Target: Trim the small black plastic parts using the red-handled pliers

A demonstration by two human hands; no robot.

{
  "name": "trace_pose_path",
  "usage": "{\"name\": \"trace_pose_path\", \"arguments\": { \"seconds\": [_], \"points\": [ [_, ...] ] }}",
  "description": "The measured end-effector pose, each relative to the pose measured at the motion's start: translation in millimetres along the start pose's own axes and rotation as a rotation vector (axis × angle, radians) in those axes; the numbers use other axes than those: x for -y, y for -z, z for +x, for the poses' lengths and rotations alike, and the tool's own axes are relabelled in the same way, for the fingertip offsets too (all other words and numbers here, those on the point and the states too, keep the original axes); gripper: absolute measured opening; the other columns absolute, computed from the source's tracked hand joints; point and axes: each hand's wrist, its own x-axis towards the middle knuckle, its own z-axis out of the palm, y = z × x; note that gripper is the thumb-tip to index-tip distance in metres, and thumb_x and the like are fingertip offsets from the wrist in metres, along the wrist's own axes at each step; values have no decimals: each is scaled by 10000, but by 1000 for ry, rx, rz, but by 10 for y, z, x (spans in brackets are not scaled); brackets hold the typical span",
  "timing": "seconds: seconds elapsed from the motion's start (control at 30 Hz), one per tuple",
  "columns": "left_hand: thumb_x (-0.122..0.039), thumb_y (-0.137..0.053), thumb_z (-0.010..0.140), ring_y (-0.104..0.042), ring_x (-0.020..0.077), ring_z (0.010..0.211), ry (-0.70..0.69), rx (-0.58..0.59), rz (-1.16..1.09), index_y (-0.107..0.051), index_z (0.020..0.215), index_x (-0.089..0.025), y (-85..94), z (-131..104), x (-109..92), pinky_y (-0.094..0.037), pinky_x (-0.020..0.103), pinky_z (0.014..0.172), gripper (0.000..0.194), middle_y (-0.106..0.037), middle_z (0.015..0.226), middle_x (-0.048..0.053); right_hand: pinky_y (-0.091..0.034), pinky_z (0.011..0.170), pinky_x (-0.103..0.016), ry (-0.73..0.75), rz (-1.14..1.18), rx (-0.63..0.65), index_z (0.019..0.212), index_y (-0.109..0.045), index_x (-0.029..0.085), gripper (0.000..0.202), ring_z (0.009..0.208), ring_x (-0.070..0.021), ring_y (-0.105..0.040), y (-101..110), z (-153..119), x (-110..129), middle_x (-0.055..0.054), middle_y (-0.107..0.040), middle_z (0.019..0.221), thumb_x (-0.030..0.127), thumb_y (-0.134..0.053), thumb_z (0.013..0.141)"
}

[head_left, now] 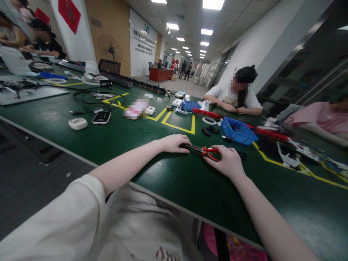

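Observation:
My right hand [227, 159] is closed round the red and black handles of a pair of long-nose pliers [205, 150], just above the green table. The jaws point left, toward my left hand [176, 143]. That hand pinches a small black part [185, 145] at the tips of the pliers; my fingers hide most of it, so its kind does not show. Several black pieces [209, 130] lie beyond the pliers, near a blue bin [237, 131]. Another dark item [241, 155] sits partly behind my right hand.
A white-edged device [102, 117] and a rounded white case [77, 123] lie to the left. Yellow tape [178, 127] marks the green table [163, 185]. Red strips [206, 113] and a second blue bin [190, 106] stand farther back. A person [239, 90] sits across the table.

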Motion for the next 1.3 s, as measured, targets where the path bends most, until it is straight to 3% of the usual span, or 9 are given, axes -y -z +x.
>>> {"name": "trace_pose_path", "arguments": {
  "seconds": [0.33, 0.57, 1.1, 1.3],
  "points": [
    [-379, -661, 913, -596, 249, 1205, 6, 13, 9, -670, 1216, -155, -2, -9, -7, -458, 335, 1033, 377, -639, 1275, 120, -454, 792, -431, 5, 7, 15, 1029, -631, 221, 419, 872, -292, -682, 34, -6, 17, -86, -737, 975, 585, -625, 822],
    [-386, -657, 916, -584, 253, 1211, 4, 29, 14, -665, 1220, -141, 2, -10, -8, -455, 343, 1033, 390, -633, 1282, 128, -465, 690, -404, -58, 3, 87, 1003, -637, 232, 432, 743, -266, -645, 20, -11, 7, -68, -737, 958, 617, -632, 805],
    [-395, -651, 919, -595, 251, 1169, 5, 23, 13, -675, 1194, -145, 1, -6, 7, -454, 335, 1009, 372, -639, 1256, 124, -494, 692, -397, -133, 113, 75, 1042, -663, 224, 460, 791, -276, -655, -9, -26, 25, -73, -735, 972, 606, -661, 784],
    [-388, -668, 908, -595, 255, 1159, -1, 23, 21, -677, 1190, -150, 1, 5, 19, -451, 340, 1004, 369, -642, 1249, 121, -483, 708, -396, -64, 67, 38, 1062, -652, 203, 461, 829, -286, -664, 12, -6, 29, -92, -723, 987, 586, -649, 807]
  ]
}}
